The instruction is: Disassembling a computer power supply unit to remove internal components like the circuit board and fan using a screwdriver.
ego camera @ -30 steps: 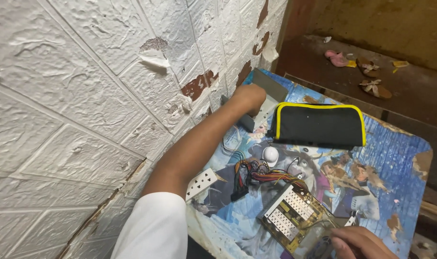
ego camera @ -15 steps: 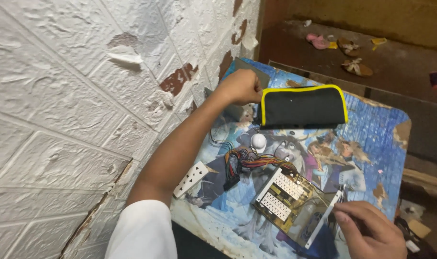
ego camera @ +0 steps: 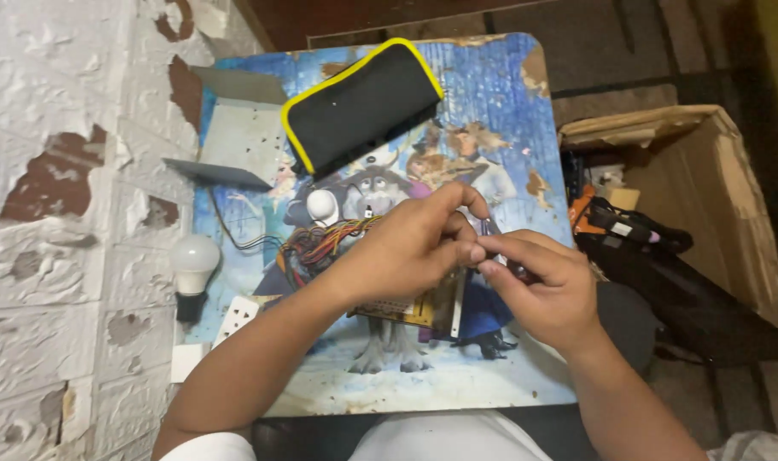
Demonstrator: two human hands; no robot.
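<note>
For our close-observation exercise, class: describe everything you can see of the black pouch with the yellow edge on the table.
The black pouch is a flat, soft-looking rectangular case, seemingly fabric, with bright yellow piping round its edge. It looks closed and lies flat but skewed, one corner toward the table's far edge, over the cartoon-printed top. Its near-left corner seems to overlap a pale sheet-metal piece. Neither hand touches it; both work nearer the person.

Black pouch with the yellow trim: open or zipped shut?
Looks shut. The pouch lies flat at the far end of the table, its yellow edge closed all round, nothing sticking out. The zip pull itself cannot be made out.
</note>
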